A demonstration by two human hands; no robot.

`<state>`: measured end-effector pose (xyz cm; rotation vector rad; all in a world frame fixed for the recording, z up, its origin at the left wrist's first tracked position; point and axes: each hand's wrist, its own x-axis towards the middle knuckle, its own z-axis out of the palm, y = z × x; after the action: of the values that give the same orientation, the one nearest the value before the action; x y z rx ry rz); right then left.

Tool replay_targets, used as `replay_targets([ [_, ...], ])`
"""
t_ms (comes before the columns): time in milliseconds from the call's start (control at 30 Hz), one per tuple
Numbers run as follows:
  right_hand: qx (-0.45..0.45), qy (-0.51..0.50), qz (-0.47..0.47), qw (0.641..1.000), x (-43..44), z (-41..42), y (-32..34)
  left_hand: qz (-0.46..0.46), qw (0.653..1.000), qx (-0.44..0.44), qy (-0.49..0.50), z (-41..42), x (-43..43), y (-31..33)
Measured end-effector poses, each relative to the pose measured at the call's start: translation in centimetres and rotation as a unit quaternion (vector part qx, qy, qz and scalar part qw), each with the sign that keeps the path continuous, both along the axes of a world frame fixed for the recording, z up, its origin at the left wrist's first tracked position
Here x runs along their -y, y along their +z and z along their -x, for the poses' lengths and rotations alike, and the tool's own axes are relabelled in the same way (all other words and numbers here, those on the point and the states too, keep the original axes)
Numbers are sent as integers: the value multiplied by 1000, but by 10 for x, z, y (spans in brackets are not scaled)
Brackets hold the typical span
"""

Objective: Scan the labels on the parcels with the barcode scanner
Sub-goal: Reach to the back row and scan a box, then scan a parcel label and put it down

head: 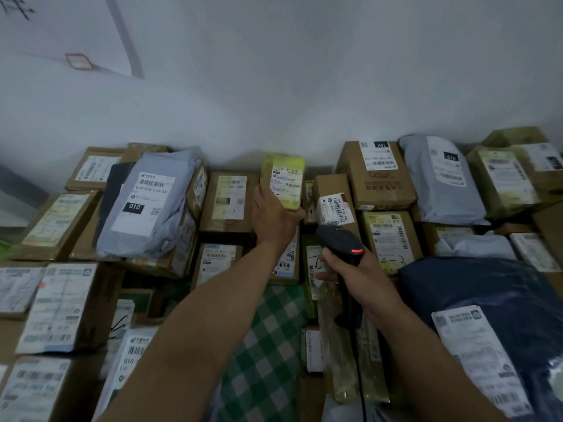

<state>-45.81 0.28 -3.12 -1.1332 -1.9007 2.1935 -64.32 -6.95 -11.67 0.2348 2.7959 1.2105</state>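
Green-checked cloth [268, 330] lies nearest, between my forearms. Just beyond it, my right grip [362, 281] is clenched round the handle of the black barcode scanner [341, 242]. The scanner's head points away from me and a red light shows on its back. Farther off and to the left, my left grip [274, 217] grasps the yellow parcel [283, 185] by its near end, holding it raised over the brown boxes [228, 202]. Its long axis runs near to far and its label [287, 177] faces me. The parcel sits far-left of the scanner's nose, near but apart. I judge the scanner must swing left and tip up to meet the barcode.
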Motion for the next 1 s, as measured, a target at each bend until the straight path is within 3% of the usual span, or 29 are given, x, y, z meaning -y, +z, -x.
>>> replay_targets([
  [67, -5, 0, -1, 1000, 2, -4, 3, -51, 998, -18, 14, -13, 8, 17],
  [200, -22, -14, 0, 1000, 7, -14, 14, -109, 993, 32, 33, -42, 35, 40],
  [367, -16, -13, -8, 1000, 19, -27, 24, -73, 991, 105, 37, -93, 78, 43],
  [500, -1, 17, -37, 999, 29, -35, 28, -3, 987, 161, -23, -121, 97, 26],
  [667, 8, 34, -29, 999, 38, -45, 27, -153, 951, 266, 39, -134, 107, 32],
  [767, 8, 34, -23, 999, 42, -51, 29, -225, 930, 285, 46, -144, 109, 30],
  [1000, 21, 41, -38, 998, 56, -61, 32, -270, 913, 307, 18, -158, 121, 37],
])
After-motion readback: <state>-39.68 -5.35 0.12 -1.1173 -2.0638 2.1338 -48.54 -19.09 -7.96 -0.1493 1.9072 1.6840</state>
